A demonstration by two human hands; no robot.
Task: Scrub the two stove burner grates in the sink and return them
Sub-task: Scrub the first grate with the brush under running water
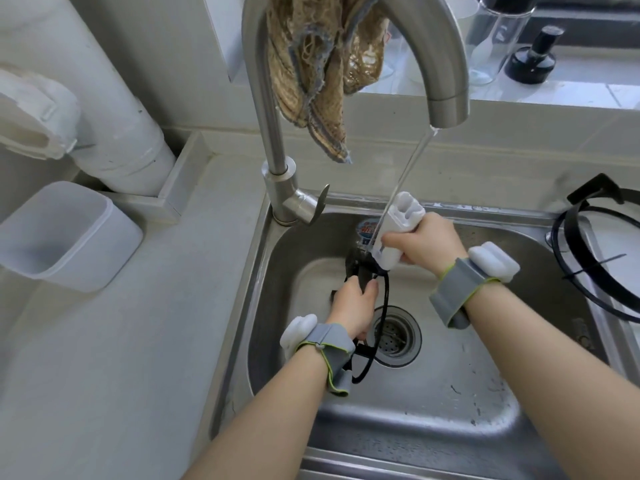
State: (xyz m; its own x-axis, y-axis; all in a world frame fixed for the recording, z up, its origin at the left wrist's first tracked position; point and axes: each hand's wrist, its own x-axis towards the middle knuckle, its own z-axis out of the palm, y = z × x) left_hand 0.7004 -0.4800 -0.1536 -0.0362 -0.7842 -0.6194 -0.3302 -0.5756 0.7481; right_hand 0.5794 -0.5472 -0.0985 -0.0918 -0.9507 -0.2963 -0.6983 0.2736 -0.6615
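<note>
A black ring-shaped burner grate [383, 299] stands on edge in the steel sink [450, 393], above the drain. My left hand [355, 308] grips its upper part, fingers curled round a prong. My right hand [424, 245] holds a white brush handle [398, 230], whose lower end meets the top of the grate. Water runs from the tap [446, 102] onto the handle and grate. The second black grate [595, 258] lies on the stove at the right edge.
A worn brown cloth [318, 71] hangs over the tap's neck. A translucent plastic tub [65, 237] sits on the counter at left, near a white pipe [114, 116]. A clear jar and a black bottle [531, 57] stand on the window ledge.
</note>
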